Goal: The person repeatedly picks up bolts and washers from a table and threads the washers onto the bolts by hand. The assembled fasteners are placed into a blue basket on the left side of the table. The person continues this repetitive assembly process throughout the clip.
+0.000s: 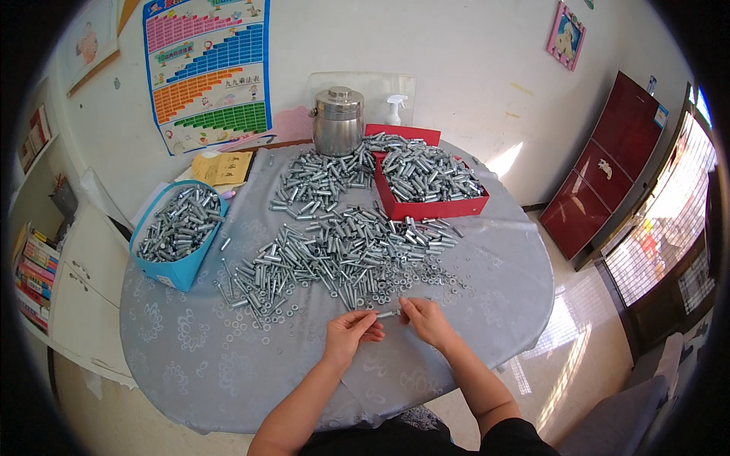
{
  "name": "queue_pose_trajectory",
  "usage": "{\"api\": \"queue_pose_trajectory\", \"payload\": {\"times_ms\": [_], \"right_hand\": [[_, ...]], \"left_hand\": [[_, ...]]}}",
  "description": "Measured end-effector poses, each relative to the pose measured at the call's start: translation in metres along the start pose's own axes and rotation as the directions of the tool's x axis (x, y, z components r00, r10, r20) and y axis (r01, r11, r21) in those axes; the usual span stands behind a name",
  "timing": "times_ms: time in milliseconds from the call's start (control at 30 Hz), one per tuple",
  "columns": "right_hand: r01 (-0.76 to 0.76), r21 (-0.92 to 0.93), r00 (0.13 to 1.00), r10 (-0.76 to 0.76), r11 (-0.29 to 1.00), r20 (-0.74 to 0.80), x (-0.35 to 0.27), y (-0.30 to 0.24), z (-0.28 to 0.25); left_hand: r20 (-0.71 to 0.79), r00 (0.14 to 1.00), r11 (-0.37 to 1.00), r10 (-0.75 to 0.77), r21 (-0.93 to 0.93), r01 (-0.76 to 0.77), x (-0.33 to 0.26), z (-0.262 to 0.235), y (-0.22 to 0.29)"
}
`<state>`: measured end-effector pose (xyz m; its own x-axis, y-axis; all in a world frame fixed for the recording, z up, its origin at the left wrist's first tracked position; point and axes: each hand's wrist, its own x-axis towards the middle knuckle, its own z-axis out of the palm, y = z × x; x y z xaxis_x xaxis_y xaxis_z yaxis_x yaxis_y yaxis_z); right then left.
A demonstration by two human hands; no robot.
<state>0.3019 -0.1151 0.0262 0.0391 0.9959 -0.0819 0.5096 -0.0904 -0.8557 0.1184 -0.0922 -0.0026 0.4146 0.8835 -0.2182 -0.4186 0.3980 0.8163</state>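
Passable at front left and right of the central heap [353, 258], over bare grey tablecloth [171, 349], past loose washers [239, 330] along its fringe. Blocked behind its right side by the red box [437, 209], farther back by the steel canister [338, 129]; obstructed leftward by the blue basket [182, 273]. Occupied just in front by left hand [352, 332], right hand [428, 322] and the bolt [388, 314] between.

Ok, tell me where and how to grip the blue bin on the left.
Probably by opposite outer walls of the blue bin, from left and right together: it stands open-topped, and metal pieces fill it almost to the top, leaving little room to grip inside.
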Motion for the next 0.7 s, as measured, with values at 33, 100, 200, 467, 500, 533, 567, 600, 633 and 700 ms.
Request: {"api": "queue_pose_trajectory", "payload": {"times_ms": [33,100,200,467,500,533,567,600,633,700], "right_hand": [[0.049,0.114,0.997,-0.043,0.992,-0.056,0.001,0.005,0.004],[0.096,0.254,0.994,-0.079,0.962,-0.077,0.000,0.007,0.006],[0.061,0.300,0.998,-0.066,0.952,0.007,-0.002,0.009,0.005],[0.019,0.348,0.989,-0.069,0.937,0.132,-0.002,0.012,0.005],[0.055,0.349,0.990,-0.095,0.936,0.100,-0.002,0.010,0.006],[0.091,0.349,0.990,-0.121,0.933,0.067,-0.002,0.006,0.007],[0.126,0.347,0.989,-0.147,0.929,0.034,-0.002,0.004,0.008],[0.084,0.352,0.989,-0.122,0.932,0.087,-0.002,0.004,0.008],[0.042,0.354,0.985,-0.098,0.934,0.142,-0.002,0.005,0.006],[0.012,0.395,0.989,-0.070,0.919,0.134,0.001,0.008,0.006]], "left_hand": [[-0.017,1.000,1.000,0.003,-0.019,-0.003,0.001,-0.001,-0.001],[-0.057,0.998,0.998,0.007,-0.058,-0.010,0.003,-0.004,-0.004],[-0.121,0.992,0.996,0.030,-0.081,-0.040,0.004,-0.008,-0.004],[-0.107,0.993,0.995,0.040,-0.090,-0.049,0.006,-0.009,-0.005],[-0.113,0.993,0.995,0.043,-0.087,-0.053,0.007,-0.009,-0.005],[-0.113,0.993,0.995,0.047,-0.083,-0.056,0.007,-0.009,-0.005],[-0.113,0.992,0.995,0.050,-0.080,-0.060,0.007,-0.009,-0.005],[-0.115,0.992,0.995,0.057,-0.075,-0.066,0.006,-0.010,-0.004],[-0.121,0.991,0.994,0.062,-0.079,-0.072,0.006,-0.010,-0.003],[-0.143,0.986,0.992,0.081,-0.086,-0.094,0.006,-0.012,0.000]]}}
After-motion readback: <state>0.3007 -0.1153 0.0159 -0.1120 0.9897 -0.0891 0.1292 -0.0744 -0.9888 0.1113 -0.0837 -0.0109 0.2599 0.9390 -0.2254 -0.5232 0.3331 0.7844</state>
